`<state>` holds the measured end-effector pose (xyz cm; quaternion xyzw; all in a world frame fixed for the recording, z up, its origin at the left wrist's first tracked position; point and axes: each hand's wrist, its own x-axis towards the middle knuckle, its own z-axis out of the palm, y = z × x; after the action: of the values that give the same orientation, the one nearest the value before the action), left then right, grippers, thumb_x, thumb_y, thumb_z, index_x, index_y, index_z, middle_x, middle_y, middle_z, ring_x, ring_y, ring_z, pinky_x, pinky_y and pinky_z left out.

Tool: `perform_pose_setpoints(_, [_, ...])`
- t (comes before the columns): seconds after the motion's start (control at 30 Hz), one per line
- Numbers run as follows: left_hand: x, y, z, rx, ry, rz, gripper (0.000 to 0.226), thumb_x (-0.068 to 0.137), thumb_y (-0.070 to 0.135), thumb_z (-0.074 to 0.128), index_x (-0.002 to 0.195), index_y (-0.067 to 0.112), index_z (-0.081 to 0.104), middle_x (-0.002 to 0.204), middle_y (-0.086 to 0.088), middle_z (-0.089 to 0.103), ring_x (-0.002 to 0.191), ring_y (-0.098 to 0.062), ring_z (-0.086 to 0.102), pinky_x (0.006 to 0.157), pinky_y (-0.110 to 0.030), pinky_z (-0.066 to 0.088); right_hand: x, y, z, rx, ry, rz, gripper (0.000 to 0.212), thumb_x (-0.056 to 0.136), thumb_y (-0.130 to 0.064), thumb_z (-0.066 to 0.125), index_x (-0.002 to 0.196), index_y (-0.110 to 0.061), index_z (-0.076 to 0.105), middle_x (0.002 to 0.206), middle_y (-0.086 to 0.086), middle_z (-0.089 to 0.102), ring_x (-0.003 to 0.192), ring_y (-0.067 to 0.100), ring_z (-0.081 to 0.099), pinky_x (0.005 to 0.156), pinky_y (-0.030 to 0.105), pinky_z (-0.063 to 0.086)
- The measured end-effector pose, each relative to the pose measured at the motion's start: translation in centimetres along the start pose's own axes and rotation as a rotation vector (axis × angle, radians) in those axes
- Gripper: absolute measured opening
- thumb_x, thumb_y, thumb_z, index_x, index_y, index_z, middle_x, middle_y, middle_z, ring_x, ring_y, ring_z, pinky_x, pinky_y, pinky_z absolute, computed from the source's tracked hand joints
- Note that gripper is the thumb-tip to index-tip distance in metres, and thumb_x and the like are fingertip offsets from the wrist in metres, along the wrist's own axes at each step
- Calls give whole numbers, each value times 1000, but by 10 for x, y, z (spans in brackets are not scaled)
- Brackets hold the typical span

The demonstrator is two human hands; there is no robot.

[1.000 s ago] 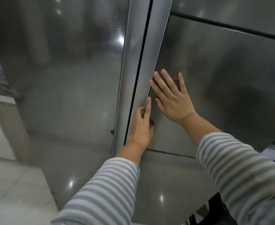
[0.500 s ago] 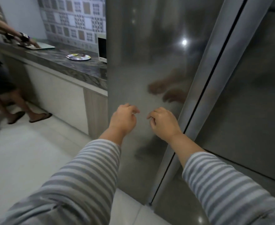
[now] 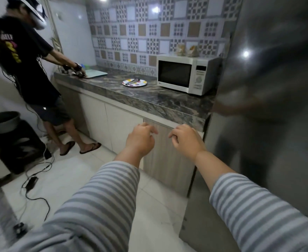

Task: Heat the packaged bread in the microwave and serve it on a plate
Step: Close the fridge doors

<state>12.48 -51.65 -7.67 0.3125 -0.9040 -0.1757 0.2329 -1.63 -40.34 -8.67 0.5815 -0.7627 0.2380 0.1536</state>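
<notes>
Nearest, grey-and-white striped sleeves (image 3: 98,202), reaching forward. Beyond, left hand (image 3: 140,140) and right hand (image 3: 186,140), side by side in the air, fingers loosely curled, holding nothing. Behind, pale wood-grain cabinet door (image 3: 167,160) under dark marbled stone countertop (image 3: 149,99). Farther, round white plate with coloured dots (image 3: 134,82), just left of closed white microwave (image 3: 185,75). Blurred steel fridge (image 3: 267,106) alongside. Packaged bread nowhere seen. Far left, another person in black T-shirt (image 3: 22,66).

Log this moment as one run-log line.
left hand: empty | right hand: empty | white microwave: door closed | spotted round plate: on dark marble counter
</notes>
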Motion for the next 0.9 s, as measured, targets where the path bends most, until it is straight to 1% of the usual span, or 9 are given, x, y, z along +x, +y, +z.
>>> perform_pose_setpoints(0.1, [30, -45, -21, 18, -5, -4, 31, 90, 12, 46, 109, 26, 66, 119, 1, 57, 115, -21, 48, 94, -41, 45, 44, -28, 31, 23, -16, 29, 23, 88, -13, 52, 96, -15, 73, 98, 4, 69, 101, 25, 56, 87, 41, 47])
perform_pose_setpoints(0.2, [58, -80, -30, 20, -20, -1, 32, 90, 11, 46, 111, 27, 65, 119, 3, 56, 116, -20, 46, 94, -42, 44, 81, -46, 54, 48, -31, 25, 23, 86, -11, 52, 94, -15, 73, 97, 4, 69, 101, 27, 57, 87, 40, 46])
perform_pose_setpoints(0.37, [113, -122, -27, -1, -4, -14, 33, 89, 10, 48, 114, 26, 63, 120, 3, 56, 118, -20, 44, 93, -41, 45, 141, -48, 85, 45, -29, 42, 25, 88, -12, 51, 98, -16, 73, 101, 2, 68, 105, 22, 54, 87, 35, 43])
perform_pose_setpoints(0.53, [180, -138, -13, 7, 14, -8, 35, 89, 13, 50, 121, 25, 58, 126, 3, 52, 123, -20, 41, 93, -43, 45, 204, -13, 112, 19, -44, 72, 25, 89, -13, 50, 99, -17, 73, 103, 0, 69, 107, 20, 54, 87, 34, 43])
perform_pose_setpoints(0.7, [263, -138, 2, -9, 43, -9, 35, 87, 15, 52, 121, 24, 57, 127, 2, 50, 122, -21, 42, 92, -40, 45, 269, 37, 121, -21, -59, 104, 25, 87, -15, 51, 99, -20, 73, 105, 0, 68, 108, 22, 53, 91, 35, 43])
perform_pose_setpoints(0.8, [310, -133, 15, -30, 34, 23, 38, 87, 14, 53, 124, 23, 56, 128, 0, 49, 125, -22, 40, 96, -42, 44, 300, 67, 122, -39, -38, 137, 24, 87, -16, 51, 97, -21, 72, 104, -1, 68, 107, 22, 54, 91, 36, 44])
perform_pose_setpoints(0.9, [354, -127, 31, -44, 5, 39, 38, 88, 15, 52, 125, 24, 55, 128, 1, 49, 127, -20, 38, 96, -42, 43, 323, 97, 127, -78, -68, 173, 26, 87, -16, 50, 99, -22, 71, 106, -2, 67, 109, 21, 53, 92, 35, 43])
